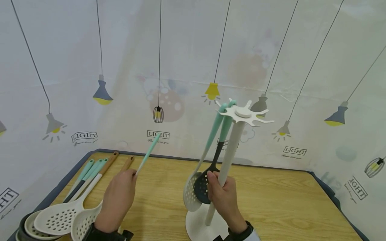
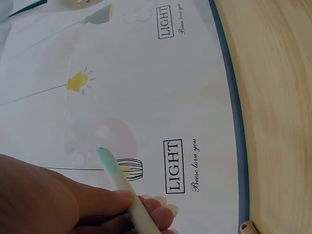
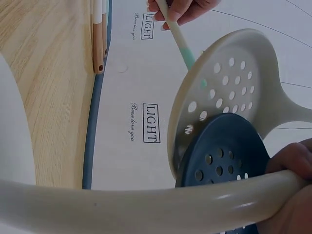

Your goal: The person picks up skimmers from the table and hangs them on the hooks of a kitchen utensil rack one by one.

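Note:
My left hand (image 1: 119,197) pinches a utensil with a mint handle end (image 1: 151,147) and a white stem (image 2: 141,214); its head is hidden, so I cannot tell its kind. The mint end points up and away. My right hand (image 1: 224,194) grips the pole (image 1: 232,150) of a white utensil stand, below its hooked top (image 1: 242,113). Two skimmers with mint handles hang from the hooks on the left: a white skimmer (image 3: 263,63) and a dark skimmer (image 3: 219,156) beside it. The right thumb overlaps the dark skimmer's bowl in the head view.
At the table's left lies a pile of utensils: white slotted turner (image 1: 58,217), white slotted spoon (image 1: 84,221), mint handles (image 1: 93,169) and wooden handles (image 1: 110,160). The stand's round base (image 1: 196,224) is low in view. A printed curtain (image 1: 187,50) hangs behind the wooden table (image 1: 289,201).

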`<state>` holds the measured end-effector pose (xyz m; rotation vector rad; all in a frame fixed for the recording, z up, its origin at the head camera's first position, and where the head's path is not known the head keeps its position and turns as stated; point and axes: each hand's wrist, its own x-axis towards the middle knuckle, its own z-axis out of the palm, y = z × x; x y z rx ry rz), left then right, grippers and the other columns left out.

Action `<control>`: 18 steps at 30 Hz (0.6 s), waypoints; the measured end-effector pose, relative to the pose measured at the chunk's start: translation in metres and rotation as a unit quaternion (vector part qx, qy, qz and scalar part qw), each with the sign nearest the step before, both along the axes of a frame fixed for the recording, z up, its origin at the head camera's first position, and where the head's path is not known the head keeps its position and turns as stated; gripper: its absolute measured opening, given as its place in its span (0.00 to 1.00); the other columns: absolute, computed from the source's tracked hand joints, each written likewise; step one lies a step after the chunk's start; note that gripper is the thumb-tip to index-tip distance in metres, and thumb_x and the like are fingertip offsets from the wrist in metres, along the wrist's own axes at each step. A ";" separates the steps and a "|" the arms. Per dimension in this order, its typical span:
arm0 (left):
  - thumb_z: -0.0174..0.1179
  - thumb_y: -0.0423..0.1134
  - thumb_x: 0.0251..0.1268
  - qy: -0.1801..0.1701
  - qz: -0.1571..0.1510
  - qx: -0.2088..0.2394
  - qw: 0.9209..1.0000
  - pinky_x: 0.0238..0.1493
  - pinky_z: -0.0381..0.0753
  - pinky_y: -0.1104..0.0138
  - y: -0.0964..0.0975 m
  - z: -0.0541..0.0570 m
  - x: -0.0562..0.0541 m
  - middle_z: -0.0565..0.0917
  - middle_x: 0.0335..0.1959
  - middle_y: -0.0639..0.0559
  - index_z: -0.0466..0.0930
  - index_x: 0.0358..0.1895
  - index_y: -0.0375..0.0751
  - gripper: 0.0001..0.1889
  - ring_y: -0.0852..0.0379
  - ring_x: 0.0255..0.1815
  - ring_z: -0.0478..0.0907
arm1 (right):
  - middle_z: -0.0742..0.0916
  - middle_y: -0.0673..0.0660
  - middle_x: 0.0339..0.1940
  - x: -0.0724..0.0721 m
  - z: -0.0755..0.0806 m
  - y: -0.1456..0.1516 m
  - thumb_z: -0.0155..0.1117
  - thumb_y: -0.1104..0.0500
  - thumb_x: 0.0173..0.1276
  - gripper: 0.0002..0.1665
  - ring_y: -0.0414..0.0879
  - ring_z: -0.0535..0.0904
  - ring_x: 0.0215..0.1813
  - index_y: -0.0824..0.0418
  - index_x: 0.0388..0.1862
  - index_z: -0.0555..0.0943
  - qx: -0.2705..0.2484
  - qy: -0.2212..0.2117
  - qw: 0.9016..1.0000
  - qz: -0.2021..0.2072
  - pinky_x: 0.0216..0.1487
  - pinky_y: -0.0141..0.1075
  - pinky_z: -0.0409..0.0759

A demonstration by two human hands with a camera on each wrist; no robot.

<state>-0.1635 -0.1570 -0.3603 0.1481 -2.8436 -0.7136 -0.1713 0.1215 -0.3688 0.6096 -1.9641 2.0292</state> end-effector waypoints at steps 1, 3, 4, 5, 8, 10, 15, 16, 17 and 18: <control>0.58 0.32 0.74 -0.001 -0.004 0.006 1.000 0.26 0.78 0.62 0.001 0.002 0.001 0.86 0.34 0.41 0.82 0.53 0.28 0.12 0.52 0.28 0.80 | 0.65 0.52 0.10 0.000 0.000 -0.001 0.52 0.62 0.81 0.27 0.38 0.59 0.12 0.70 0.18 0.63 0.001 -0.002 1.000 -0.004 0.10 0.32 0.59; 0.58 0.31 0.74 -0.003 -0.008 0.016 1.000 0.25 0.77 0.62 0.002 0.005 0.003 0.86 0.35 0.41 0.82 0.53 0.27 0.12 0.53 0.27 0.80 | 0.65 0.50 0.10 0.001 0.001 -0.002 0.52 0.61 0.81 0.27 0.35 0.60 0.12 0.70 0.18 0.63 0.003 -0.007 1.000 -0.013 0.10 0.30 0.59; 0.58 0.31 0.74 -0.001 -0.011 0.018 1.000 0.26 0.78 0.62 0.003 0.006 0.004 0.86 0.35 0.41 0.81 0.53 0.27 0.12 0.53 0.27 0.80 | 0.65 0.49 0.10 0.001 0.001 -0.002 0.52 0.61 0.81 0.28 0.34 0.60 0.12 0.70 0.18 0.63 0.003 -0.011 1.000 -0.017 0.10 0.29 0.59; 0.58 0.31 0.74 0.001 -0.014 0.019 1.000 0.26 0.78 0.62 0.003 0.006 0.004 0.86 0.35 0.41 0.81 0.53 0.27 0.12 0.54 0.27 0.79 | 0.65 0.47 0.09 0.001 0.001 -0.003 0.52 0.62 0.81 0.28 0.33 0.60 0.12 0.70 0.18 0.63 0.003 -0.013 1.000 -0.022 0.10 0.28 0.59; 0.57 0.32 0.75 0.009 -0.016 0.024 1.000 0.26 0.77 0.62 0.004 0.008 0.007 0.86 0.35 0.42 0.81 0.54 0.28 0.12 0.54 0.27 0.78 | 0.66 0.45 0.09 0.002 0.001 -0.005 0.52 0.62 0.81 0.28 0.31 0.60 0.12 0.70 0.18 0.63 0.000 -0.020 0.999 -0.039 0.11 0.26 0.59; 0.57 0.33 0.76 0.015 -0.020 0.030 0.999 0.26 0.77 0.62 0.004 0.010 0.009 0.86 0.35 0.42 0.81 0.54 0.28 0.13 0.55 0.26 0.77 | 0.66 0.45 0.09 0.002 0.001 -0.006 0.52 0.62 0.81 0.28 0.31 0.60 0.11 0.70 0.17 0.63 -0.005 -0.024 0.999 -0.047 0.11 0.25 0.60; 0.57 0.35 0.76 0.026 -0.020 0.053 0.998 0.29 0.77 0.62 0.006 0.019 0.014 0.87 0.36 0.43 0.81 0.56 0.30 0.14 0.55 0.28 0.78 | 0.66 0.45 0.09 0.003 0.001 -0.010 0.53 0.62 0.81 0.28 0.31 0.61 0.11 0.70 0.17 0.64 -0.002 -0.026 0.997 -0.068 0.12 0.24 0.60; 0.57 0.35 0.76 0.030 -0.020 0.058 0.998 0.29 0.78 0.62 0.007 0.020 0.015 0.87 0.37 0.44 0.81 0.56 0.30 0.14 0.55 0.29 0.78 | 0.66 0.45 0.09 0.003 0.000 -0.010 0.52 0.62 0.81 0.27 0.31 0.61 0.11 0.70 0.17 0.64 0.001 -0.027 0.997 -0.074 0.11 0.24 0.60; 0.57 0.35 0.76 0.037 -0.018 0.061 0.997 0.30 0.79 0.62 0.008 0.022 0.016 0.87 0.37 0.44 0.81 0.56 0.31 0.14 0.55 0.30 0.79 | 0.67 0.45 0.09 0.003 0.000 -0.010 0.52 0.62 0.80 0.27 0.31 0.61 0.11 0.70 0.17 0.64 0.004 -0.028 0.997 -0.078 0.11 0.24 0.60; 0.57 0.35 0.76 0.045 -0.019 0.066 0.997 0.31 0.80 0.62 0.009 0.023 0.016 0.87 0.38 0.44 0.81 0.56 0.31 0.13 0.54 0.32 0.81 | 0.67 0.45 0.09 0.003 0.000 -0.010 0.52 0.62 0.80 0.27 0.31 0.61 0.11 0.70 0.18 0.64 0.004 -0.031 0.996 -0.082 0.11 0.24 0.60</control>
